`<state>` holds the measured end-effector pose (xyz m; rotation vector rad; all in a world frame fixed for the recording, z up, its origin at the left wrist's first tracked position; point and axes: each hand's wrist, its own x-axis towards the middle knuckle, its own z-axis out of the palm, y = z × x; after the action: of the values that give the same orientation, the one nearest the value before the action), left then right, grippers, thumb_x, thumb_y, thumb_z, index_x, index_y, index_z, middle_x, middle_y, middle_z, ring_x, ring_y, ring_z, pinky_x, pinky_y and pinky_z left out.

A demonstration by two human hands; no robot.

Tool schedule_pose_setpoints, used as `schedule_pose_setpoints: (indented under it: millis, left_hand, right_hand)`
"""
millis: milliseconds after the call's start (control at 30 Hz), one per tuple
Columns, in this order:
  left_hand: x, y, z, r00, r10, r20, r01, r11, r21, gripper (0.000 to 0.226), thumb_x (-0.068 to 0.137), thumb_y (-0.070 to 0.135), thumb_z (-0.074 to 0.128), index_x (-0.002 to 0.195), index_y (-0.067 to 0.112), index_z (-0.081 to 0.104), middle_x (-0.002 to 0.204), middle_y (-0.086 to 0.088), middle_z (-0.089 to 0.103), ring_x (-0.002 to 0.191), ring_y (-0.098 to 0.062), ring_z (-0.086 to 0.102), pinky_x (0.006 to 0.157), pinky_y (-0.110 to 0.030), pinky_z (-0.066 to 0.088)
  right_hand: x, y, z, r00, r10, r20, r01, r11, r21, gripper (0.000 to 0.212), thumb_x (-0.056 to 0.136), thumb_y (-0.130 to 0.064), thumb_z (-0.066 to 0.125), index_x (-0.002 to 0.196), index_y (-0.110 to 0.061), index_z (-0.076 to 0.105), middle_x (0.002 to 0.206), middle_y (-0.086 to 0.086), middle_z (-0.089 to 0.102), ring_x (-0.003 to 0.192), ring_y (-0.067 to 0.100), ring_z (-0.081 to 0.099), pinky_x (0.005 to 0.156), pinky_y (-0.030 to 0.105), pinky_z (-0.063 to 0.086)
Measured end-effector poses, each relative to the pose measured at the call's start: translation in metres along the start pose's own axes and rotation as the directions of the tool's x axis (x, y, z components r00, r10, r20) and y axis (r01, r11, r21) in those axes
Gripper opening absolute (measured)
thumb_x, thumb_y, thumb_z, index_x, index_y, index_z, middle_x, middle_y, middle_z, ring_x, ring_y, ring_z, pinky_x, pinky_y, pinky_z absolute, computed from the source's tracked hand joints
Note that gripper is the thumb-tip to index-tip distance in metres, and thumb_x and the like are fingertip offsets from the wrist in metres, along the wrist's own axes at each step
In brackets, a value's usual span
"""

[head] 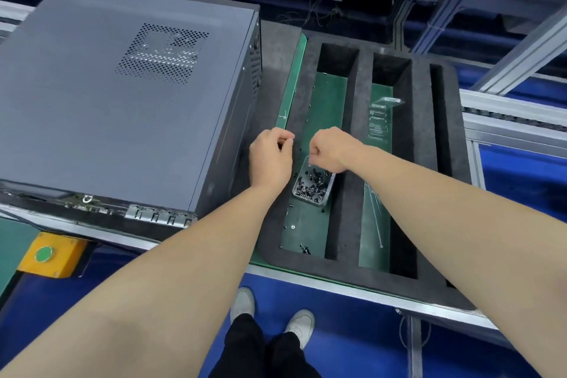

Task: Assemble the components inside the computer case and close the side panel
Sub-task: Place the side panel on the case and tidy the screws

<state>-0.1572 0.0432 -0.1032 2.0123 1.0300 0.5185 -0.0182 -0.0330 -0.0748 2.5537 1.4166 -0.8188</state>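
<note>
I stand at an aluminium-framed assembly bench (306,278) over a blue floor (352,331), with grey rails crossing the top of the frame.

Both my hands are at the centre of the frame, just apart from each other. My left hand (270,153) is curled, thumb and forefinger drawn together at the tips. Whether they pinch a screw I cannot tell, as anything there is too small to make out. My right hand (329,147) is bunched with knuckles up and fingertips turned down and hidden, so I cannot tell if it holds anything either. It hangs just above the far end of a small clear plastic box of dark screws (313,187).

That box sits in the leftmost green-floored compartment of a black foam tray (345,218), which fills the right half of the frame. A few loose dark screws (303,248) lie near the compartment's lower end. The next compartment to the right holds a clear plastic blister pack (382,116) towards the top and some thin pale ties (376,218) lower down.

The grey metal computer case (122,101) lies on its side in the upper left, just beside the tray, its side panel on top, with a perforated vent patch (162,54). A yellow box with a green button (52,255) is at the lower left, below the case. My pale shoes (302,325) show at the bottom centre.
</note>
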Motion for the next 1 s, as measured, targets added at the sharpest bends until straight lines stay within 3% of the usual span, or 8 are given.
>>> schedule_pose_setpoints:
  millis: [100, 300, 367, 433, 600, 733, 833, 1000]
  left_hand:
    - [-0.002, -0.005, 0.003, 0.999, 0.028, -0.025, -0.027, 0.999, 0.021, 0.014, 0.101, 0.017, 0.060, 0.105, 0.019, 0.073, 0.104, 0.003, 0.065, 0.082, -0.017, 0.060, 0.072, -0.018, 0.037]
    - [0.000, -0.006, 0.005, 0.998, 0.024, -0.065, -0.024, 1.000, 0.001, 0.013, 0.101, 0.016, 0.059, 0.102, 0.019, 0.072, 0.101, 0.003, 0.063, 0.081, -0.017, 0.059, 0.072, -0.022, 0.041]
    - [-0.001, -0.006, 0.006, 0.997, 0.016, -0.073, -0.016, 1.000, -0.006, 0.012, 0.101, 0.017, 0.060, 0.101, 0.020, 0.072, 0.101, 0.004, 0.063, 0.082, -0.017, 0.059, 0.072, -0.023, 0.041]
    - [-0.001, -0.007, 0.007, 0.997, 0.014, -0.079, -0.015, 1.000, -0.013, 0.012, 0.101, 0.017, 0.060, 0.101, 0.020, 0.071, 0.101, 0.004, 0.063, 0.081, -0.017, 0.059, 0.071, -0.024, 0.042]
    - [-0.001, -0.009, 0.007, 0.996, 0.021, -0.086, -0.025, 0.999, -0.040, 0.013, 0.100, 0.015, 0.060, 0.100, 0.019, 0.072, 0.098, 0.004, 0.063, 0.079, -0.017, 0.058, 0.070, -0.023, 0.041]
    - [-0.001, -0.009, 0.009, 0.996, 0.029, -0.090, -0.032, 0.999, -0.034, 0.013, 0.101, 0.016, 0.059, 0.103, 0.019, 0.072, 0.100, 0.004, 0.063, 0.080, -0.016, 0.059, 0.070, -0.022, 0.041]
    - [-0.001, -0.010, 0.010, 0.996, 0.026, -0.087, -0.028, 0.999, -0.025, 0.013, 0.101, 0.018, 0.059, 0.102, 0.021, 0.072, 0.100, 0.005, 0.063, 0.081, -0.016, 0.059, 0.070, -0.024, 0.044]
    - [0.000, 0.002, 0.006, 0.995, -0.076, -0.064, 0.076, 0.997, -0.003, 0.013, 0.099, 0.021, 0.058, 0.098, 0.024, 0.071, 0.099, 0.006, 0.065, 0.087, -0.017, 0.061, 0.073, -0.029, 0.046]
  right_hand:
    - [0.009, -0.003, 0.007, 0.999, 0.018, 0.042, -0.015, 0.997, -0.076, 0.019, 0.101, -0.025, 0.062, 0.083, -0.022, 0.058, 0.097, 0.007, 0.066, 0.096, 0.037, 0.067, 0.086, 0.040, 0.058]
    - [0.019, -0.006, 0.018, 0.995, 0.078, 0.059, -0.073, 0.993, -0.092, 0.007, 0.099, -0.019, 0.069, 0.102, -0.019, 0.075, 0.098, 0.006, 0.069, 0.091, 0.032, 0.069, 0.079, 0.039, 0.060]
    - [0.022, -0.009, 0.021, 0.992, 0.123, 0.014, -0.120, 0.982, -0.146, 0.003, 0.096, -0.013, 0.066, 0.095, -0.014, 0.069, 0.091, 0.005, 0.063, 0.076, 0.029, 0.065, 0.068, 0.037, 0.055]
    - [0.026, -0.011, 0.027, 0.985, 0.169, -0.024, -0.171, 0.965, -0.199, 0.017, 0.093, -0.006, 0.066, 0.081, -0.013, 0.054, 0.083, 0.004, 0.053, 0.063, 0.024, 0.055, 0.061, 0.035, 0.049]
    - [0.029, -0.012, 0.035, 0.982, 0.187, -0.021, -0.186, 0.946, -0.267, 0.034, 0.087, -0.007, 0.072, 0.075, -0.016, 0.042, 0.078, 0.003, 0.051, 0.057, 0.022, 0.048, 0.048, 0.029, 0.033]
    - [0.030, -0.011, 0.040, 0.988, 0.148, -0.033, -0.151, 0.939, -0.309, 0.040, 0.090, -0.020, 0.074, 0.075, -0.019, 0.037, 0.076, 0.001, 0.050, 0.055, 0.021, 0.042, 0.052, 0.029, 0.026]
    - [0.028, -0.010, 0.037, 0.989, 0.135, -0.053, -0.144, 0.953, -0.267, 0.040, 0.094, -0.031, 0.072, 0.075, -0.020, 0.039, 0.076, 0.001, 0.054, 0.057, 0.020, 0.040, 0.064, 0.034, 0.033]
    - [0.011, -0.004, 0.014, 0.963, 0.198, -0.183, -0.187, 0.980, 0.076, 0.013, 0.095, -0.026, 0.068, 0.094, -0.016, 0.075, 0.090, 0.006, 0.071, 0.082, 0.034, 0.065, 0.072, 0.036, 0.051]
